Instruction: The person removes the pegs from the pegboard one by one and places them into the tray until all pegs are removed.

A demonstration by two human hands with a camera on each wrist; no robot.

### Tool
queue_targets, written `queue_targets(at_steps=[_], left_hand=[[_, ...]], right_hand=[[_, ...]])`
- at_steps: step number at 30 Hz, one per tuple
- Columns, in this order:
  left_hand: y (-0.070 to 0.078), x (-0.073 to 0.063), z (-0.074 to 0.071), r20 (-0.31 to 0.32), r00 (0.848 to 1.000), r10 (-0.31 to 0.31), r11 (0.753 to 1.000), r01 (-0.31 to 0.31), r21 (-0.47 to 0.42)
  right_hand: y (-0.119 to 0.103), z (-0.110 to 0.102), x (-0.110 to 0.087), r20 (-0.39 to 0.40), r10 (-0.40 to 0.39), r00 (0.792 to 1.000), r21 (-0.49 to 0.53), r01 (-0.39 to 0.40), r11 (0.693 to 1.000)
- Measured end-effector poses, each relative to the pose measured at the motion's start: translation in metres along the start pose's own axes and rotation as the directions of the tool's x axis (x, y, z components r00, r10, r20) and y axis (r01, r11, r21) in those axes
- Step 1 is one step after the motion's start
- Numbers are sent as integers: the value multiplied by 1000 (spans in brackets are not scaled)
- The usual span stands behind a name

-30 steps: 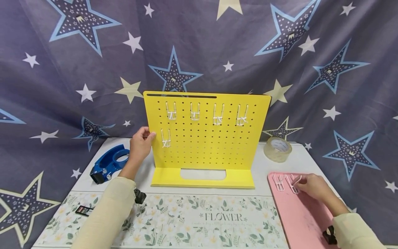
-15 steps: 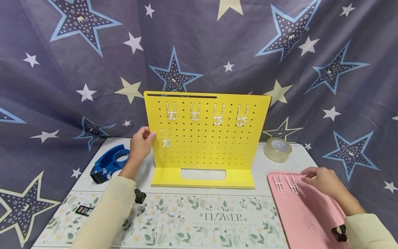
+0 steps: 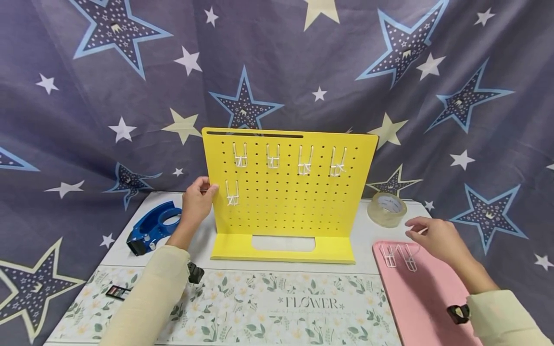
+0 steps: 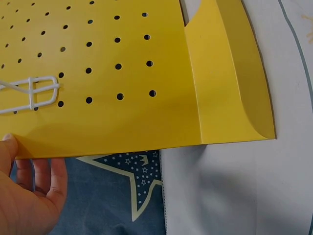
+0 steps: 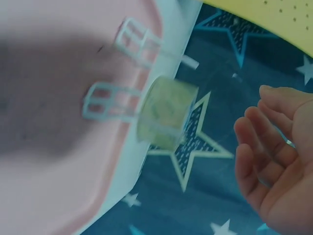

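My left hand (image 3: 197, 205) pinches the left edge of an upright yellow pegboard (image 3: 281, 206), thumb on the front and fingers behind it, as the left wrist view also shows. Several white wire hooks hang along the board's upper row, and one more pegboard hook (image 3: 232, 192) hangs lower at the left, near my thumb. Over the far end of a pink tray (image 3: 426, 298), my right hand (image 3: 439, 240) hovers with loosely bent fingers and holds nothing. Beneath it and to its left, two white hooks (image 5: 100, 101) lie at the tray's far end.
A roll of clear tape (image 3: 386, 210) stands behind the tray, close to my right hand. At the left lies a blue tape dispenser (image 3: 152, 228), with a small black-framed item (image 3: 117, 292) nearer me. A floral mat (image 3: 277, 307) covers the table front; a star-patterned curtain (image 3: 285, 57) hangs behind.
My right hand has left the second hook on the tray, drawn back to the right, then risen up and left toward the tape. The left hand keeps its grip on the board.
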State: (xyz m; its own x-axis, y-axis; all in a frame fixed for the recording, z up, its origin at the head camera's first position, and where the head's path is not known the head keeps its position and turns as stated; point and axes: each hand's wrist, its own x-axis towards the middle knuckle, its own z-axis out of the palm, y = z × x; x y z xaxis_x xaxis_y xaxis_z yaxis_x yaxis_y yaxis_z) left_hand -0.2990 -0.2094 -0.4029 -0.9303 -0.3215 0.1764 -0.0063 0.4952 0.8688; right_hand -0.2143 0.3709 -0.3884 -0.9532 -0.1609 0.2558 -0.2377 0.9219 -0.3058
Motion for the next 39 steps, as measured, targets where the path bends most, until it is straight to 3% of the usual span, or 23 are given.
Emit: queue_targets(at_steps=[10,18,24,39], left_hand=[[0,0,-1,5,1000,-1,1000,1,1],[-1,0,1,-1,1000,12,1000,-12,0],[-1,-2,0,-12,1000,22,1000,-22,5],[0,-1,-1,-2,1000,4,1000,-4,6]], right_hand=[[-43,27,23,-66,-49,997,43,52,998],[-82,50,39,-55,-70,996,113,76,991],[-112,65,54,-89,-90,992,142,102,985],[-208,102,85,-108,-216,970,205,234,950]])
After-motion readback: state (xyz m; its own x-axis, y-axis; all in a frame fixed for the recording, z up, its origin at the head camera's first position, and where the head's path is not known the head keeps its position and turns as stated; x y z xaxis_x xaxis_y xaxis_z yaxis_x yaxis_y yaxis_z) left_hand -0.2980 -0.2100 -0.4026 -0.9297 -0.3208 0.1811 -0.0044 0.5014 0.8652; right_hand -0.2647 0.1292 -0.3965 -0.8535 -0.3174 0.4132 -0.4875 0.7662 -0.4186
